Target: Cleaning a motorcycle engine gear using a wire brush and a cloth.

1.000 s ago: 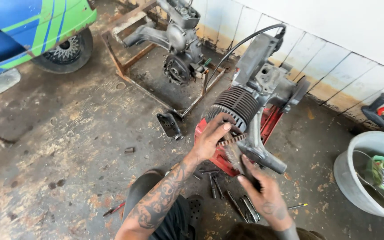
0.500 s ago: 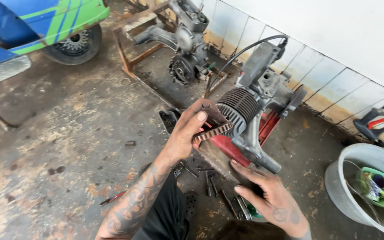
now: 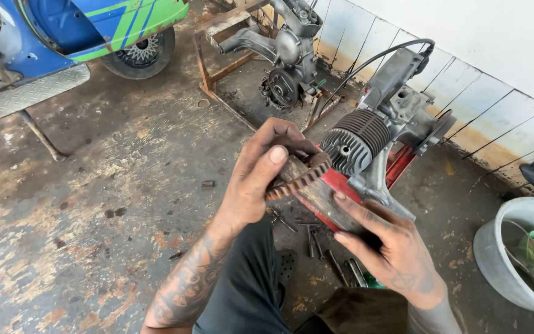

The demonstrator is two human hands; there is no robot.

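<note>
Now, left hand point(image 3: 261, 179) grip pinching toothed gear point(image 3: 298, 179), right hand point(image 3: 397, 253) beneath

2 hands: left hand point(image 3: 261, 179), right hand point(image 3: 390, 253). 1 rusty toothed gear point(image 3: 301, 176). 2 engines: 1 finned engine point(image 3: 372, 139), 1 engine on a frame point(image 3: 288, 62). 1 scooter point(image 3: 63, 37). 1 grey tub point(image 3: 502, 247). Several loose tools point(image 3: 313, 241), too cluttered to count.
</note>
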